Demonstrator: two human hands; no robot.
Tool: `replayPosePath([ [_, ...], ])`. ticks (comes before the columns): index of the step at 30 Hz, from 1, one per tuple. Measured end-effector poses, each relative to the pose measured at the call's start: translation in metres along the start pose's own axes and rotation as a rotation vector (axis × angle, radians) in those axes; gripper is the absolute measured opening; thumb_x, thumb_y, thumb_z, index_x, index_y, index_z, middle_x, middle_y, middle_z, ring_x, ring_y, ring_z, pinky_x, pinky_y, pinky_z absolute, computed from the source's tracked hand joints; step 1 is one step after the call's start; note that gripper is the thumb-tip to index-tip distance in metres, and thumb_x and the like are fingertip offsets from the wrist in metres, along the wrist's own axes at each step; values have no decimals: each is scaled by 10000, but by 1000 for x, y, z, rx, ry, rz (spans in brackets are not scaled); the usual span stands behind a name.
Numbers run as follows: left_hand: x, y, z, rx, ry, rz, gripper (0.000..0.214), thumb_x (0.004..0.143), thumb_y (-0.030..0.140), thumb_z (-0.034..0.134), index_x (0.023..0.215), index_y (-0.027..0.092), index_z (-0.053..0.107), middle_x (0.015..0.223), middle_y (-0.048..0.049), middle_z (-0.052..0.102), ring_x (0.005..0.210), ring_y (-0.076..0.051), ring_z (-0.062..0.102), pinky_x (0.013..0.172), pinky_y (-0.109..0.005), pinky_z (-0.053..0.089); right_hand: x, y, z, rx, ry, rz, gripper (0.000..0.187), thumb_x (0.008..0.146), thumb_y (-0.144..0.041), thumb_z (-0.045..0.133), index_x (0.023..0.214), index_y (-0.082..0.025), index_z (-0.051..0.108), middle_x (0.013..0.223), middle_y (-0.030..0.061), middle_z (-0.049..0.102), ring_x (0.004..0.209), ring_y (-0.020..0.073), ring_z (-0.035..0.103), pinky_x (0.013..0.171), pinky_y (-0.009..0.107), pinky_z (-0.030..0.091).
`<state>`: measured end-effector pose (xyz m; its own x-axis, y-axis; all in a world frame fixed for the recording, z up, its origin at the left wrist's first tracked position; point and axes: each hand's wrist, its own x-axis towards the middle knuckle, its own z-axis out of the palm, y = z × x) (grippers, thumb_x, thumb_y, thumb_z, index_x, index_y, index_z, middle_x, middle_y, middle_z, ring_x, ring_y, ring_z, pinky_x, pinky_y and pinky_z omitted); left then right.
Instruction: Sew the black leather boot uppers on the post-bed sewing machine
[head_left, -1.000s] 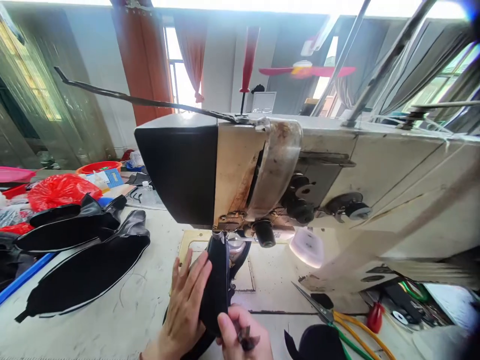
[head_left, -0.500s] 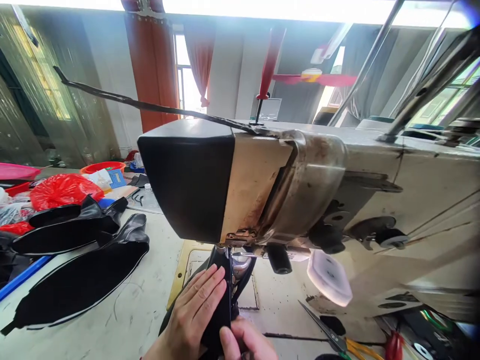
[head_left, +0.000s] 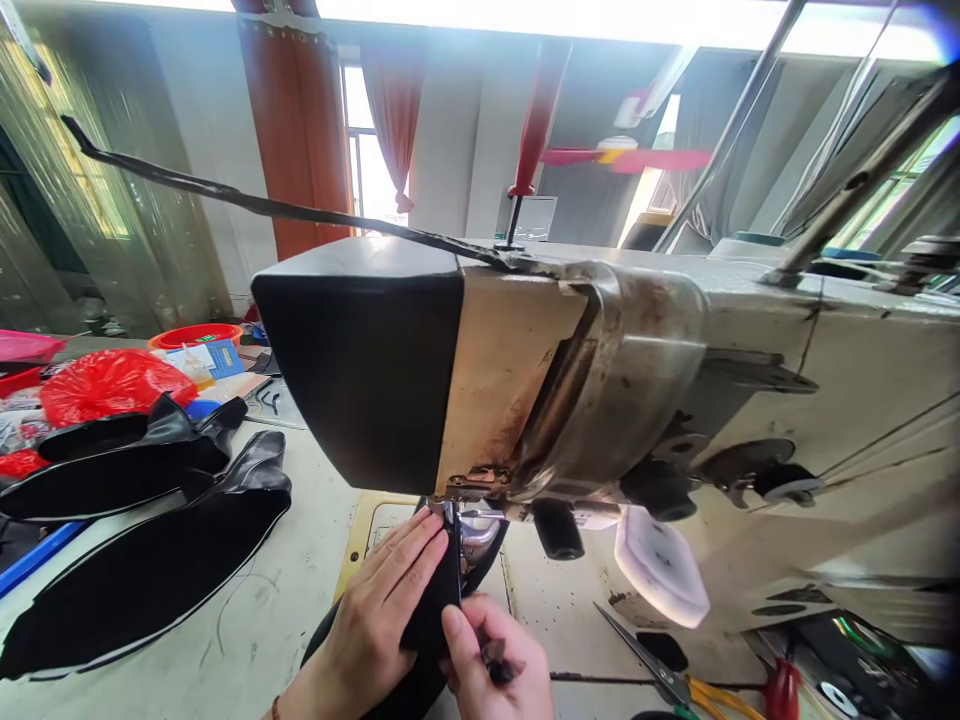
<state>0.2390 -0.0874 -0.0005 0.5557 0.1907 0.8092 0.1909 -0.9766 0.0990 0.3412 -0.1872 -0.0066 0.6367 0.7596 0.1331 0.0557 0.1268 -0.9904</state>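
Far left: several shaped black panels (head_left: 150,575) with pale edge lines lie on the table (head_left: 300,530); whether they are finished or waiting cannot be determined.

Centre left: the left hand (head_left: 394,595) lies flat, fingers extended and together, pressing on the workpiece (head_left: 435,620) without gripping it.

Centre: the workpiece, a black panel, is positioned beneath the head of the sewing machine (head_left: 360,380), near edge toward the person. Judged by position, edge stitching is under way and incomplete: a length of edge remains on the near side of the needle area. Stitches are not discernible.

Centre right: the right hand (head_left: 499,650) pinches the workpiece edge between thumb and fingers.

Right: scissors (head_left: 660,665) lie apart, unused.
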Motion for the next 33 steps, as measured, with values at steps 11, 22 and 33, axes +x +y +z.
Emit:
replayPosePath([
  [11,15,-6,-5,81,2,11,497,881,74,477,1376,54,521,1324,-177,626,1374,-256,468,1134,-412,449,10,-13,2,92,-73,101,548,794,-702,617,610,-196,515,524,-32,461,404,62,304,387,224,190],
  [22,21,-5,-6,116,2,-31,497,845,-2,437,1326,78,534,1265,-165,637,1277,-252,527,1070,-415,497,18,-16,4,168,-80,103,488,837,-624,637,643,-193,516,525,-59,408,430,65,287,408,219,191],
  [33,42,20,-44,-195,-67,-213,217,883,166,660,1099,167,644,1001,-74,650,914,-171,644,798,-272,575,22,-16,-8,396,-318,125,403,784,-537,753,817,-142,677,558,-50,484,455,59,363,439,192,303],
])
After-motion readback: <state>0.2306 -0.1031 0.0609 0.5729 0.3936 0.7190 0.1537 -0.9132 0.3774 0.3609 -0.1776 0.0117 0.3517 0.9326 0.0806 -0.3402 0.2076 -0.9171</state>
